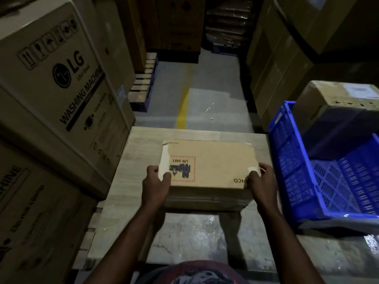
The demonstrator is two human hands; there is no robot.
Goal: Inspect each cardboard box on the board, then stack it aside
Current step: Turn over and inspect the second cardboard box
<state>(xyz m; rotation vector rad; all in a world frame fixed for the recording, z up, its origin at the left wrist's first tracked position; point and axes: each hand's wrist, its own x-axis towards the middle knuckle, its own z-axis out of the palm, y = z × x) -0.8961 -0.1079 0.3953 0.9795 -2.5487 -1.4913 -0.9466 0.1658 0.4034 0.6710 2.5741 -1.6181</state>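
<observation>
**Q:** What was the status of the task?

**A:** One cardboard box (211,167) was in hand over the near part of the board (141,148). The left hand (156,181) gripped its left end, thumb on top and fingers curled round the edge. The right hand (261,179) gripped the right end likewise. Whether the box rested on the board or was raised clear could not be determined. The printed label (182,169) faced up, so the step was judged to be inspection or the lift after it. No other box lay on the visible part of the board.

**Q:** And the stacking?

**A:** No finished stack could be identified. A blue crate (297,160) just right of the board held another box (328,103). Whether that was the set-aside place could not be told.

**Q:** Surface and room?

**A:** The board was flat, pale and wood-grained. The room was a dim warehouse aisle with a grey floor (215,103) and a yellow line (182,111). Washing machine cartons (51,78) were stacked at left.
</observation>
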